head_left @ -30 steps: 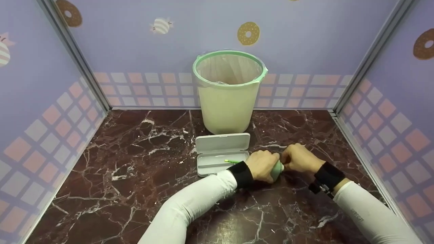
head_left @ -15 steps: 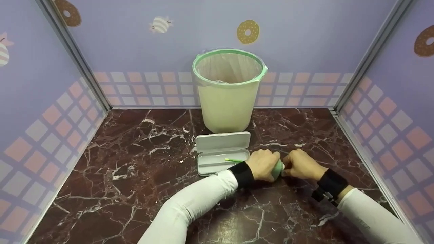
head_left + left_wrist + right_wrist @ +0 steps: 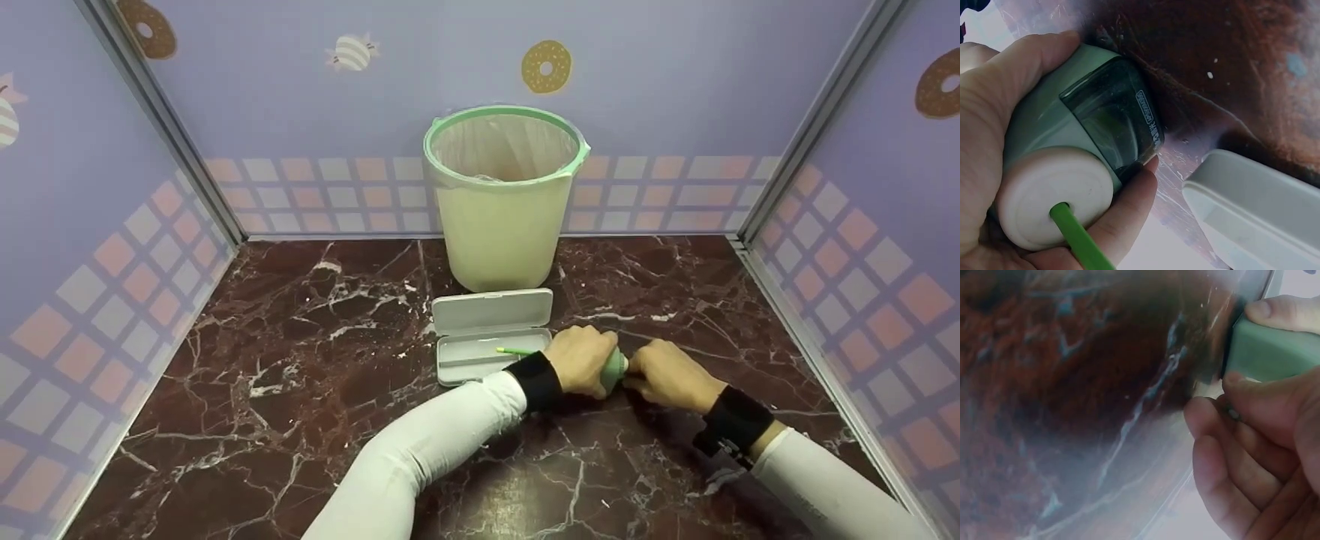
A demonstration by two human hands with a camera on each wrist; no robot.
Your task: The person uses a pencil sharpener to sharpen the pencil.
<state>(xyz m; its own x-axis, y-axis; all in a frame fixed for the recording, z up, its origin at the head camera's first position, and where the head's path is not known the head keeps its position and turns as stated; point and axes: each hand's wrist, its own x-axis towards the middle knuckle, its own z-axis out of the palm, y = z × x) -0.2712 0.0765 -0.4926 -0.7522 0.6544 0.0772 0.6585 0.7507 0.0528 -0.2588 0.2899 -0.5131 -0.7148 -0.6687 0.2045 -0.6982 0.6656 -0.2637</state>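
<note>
My left hand [image 3: 579, 360] grips a green pencil sharpener [image 3: 614, 370], fingers wrapped round its body. The left wrist view shows its dark clear shavings window [image 3: 1114, 115] and pale round front [image 3: 1044, 185]. A green pencil [image 3: 1081, 239] stands in the hole there; in the head view the pencil [image 3: 517, 351] sticks out leftward over the open case. At the sharpener's other end my right hand [image 3: 671, 375] has thumb and fingers pinched on a small crank handle [image 3: 1233, 414], mostly hidden by the fingers.
A light grey pencil case [image 3: 491, 311] lies with its lid raised, just left of the left hand. Behind it stands a pale bin [image 3: 502, 232] with a green rim and a clear liner. Patterned walls [image 3: 300, 90] enclose the dark marbled tabletop [image 3: 300, 420].
My right hand has turned and shifted slightly at the crank end, its wrist moving a little right and down. The left hand keeps its hold on the sharpener.
</note>
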